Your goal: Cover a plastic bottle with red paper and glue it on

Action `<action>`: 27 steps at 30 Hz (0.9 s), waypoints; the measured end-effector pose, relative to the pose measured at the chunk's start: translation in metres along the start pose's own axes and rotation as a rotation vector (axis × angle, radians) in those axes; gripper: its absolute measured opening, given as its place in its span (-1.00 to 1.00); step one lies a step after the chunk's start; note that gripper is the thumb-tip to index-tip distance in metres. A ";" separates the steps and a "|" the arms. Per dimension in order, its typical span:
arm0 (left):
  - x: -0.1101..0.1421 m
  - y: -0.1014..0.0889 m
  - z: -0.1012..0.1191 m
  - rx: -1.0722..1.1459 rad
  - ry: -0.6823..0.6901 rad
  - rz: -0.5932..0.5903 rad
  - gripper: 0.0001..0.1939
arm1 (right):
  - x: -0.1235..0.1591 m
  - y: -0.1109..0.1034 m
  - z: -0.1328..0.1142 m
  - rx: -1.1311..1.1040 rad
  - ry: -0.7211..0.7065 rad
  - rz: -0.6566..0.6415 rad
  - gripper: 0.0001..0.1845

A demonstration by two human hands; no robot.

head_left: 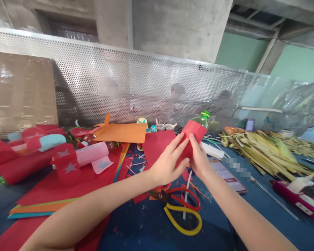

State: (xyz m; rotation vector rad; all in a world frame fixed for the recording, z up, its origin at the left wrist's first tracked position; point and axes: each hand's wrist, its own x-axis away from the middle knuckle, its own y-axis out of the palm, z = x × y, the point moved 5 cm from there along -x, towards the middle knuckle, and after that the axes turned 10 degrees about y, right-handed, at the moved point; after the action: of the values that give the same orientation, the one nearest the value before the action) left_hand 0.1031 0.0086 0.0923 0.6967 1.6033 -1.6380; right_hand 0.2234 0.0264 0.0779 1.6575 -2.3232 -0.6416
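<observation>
Both hands up over the middle of the desk [211,223], working a folded red paper [199,129] — it sits in the air between them, toward the far edge. Left hand [169,163]: fingers stretched out and a little spread, tips lying on the paper, thumb apart below. Right hand [201,158]: thumb side pressed to the paper's near face, pinching it; fingers behind hidden, can't tell how they lie. Larger red sheet [155,144] just behind the left hand, orange sheet [120,133] left of that near the far edge. Scissors [169,208], red and yellow loops, below the hands toward the near edge, blades partly covered. Paper scraps [136,164] around. Left side of desk — stacked coloured paper [45,206], star-patterned red rolls [65,162]. Right side: phone [231,177] beside the right forearm, dry husks [256,148], magenta tool [295,198]. Green bottle [203,120] at the far edge, behind the folded paper.
</observation>
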 end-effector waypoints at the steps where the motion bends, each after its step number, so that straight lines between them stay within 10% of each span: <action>1: -0.002 -0.005 -0.005 0.149 -0.077 0.065 -0.45 | -0.001 0.000 -0.002 -0.004 0.014 -0.008 -0.48; 5: -0.004 -0.014 -0.033 0.634 -0.517 0.189 -0.39 | -0.002 0.005 -0.007 -0.049 0.124 -0.098 -0.52; 10: 0.001 0.000 -0.039 1.068 -0.850 -0.074 -0.22 | 0.000 0.009 -0.005 -0.032 0.210 -0.206 -0.52; 27: 0.002 0.001 -0.031 0.434 -0.633 -0.333 0.18 | -0.009 -0.004 0.004 -0.013 0.072 0.045 -0.54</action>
State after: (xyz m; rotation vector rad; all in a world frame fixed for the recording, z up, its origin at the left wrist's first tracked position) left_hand 0.0998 0.0388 0.0879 0.0713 0.9442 -2.1997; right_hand 0.2280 0.0345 0.0727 1.5910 -2.2940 -0.5773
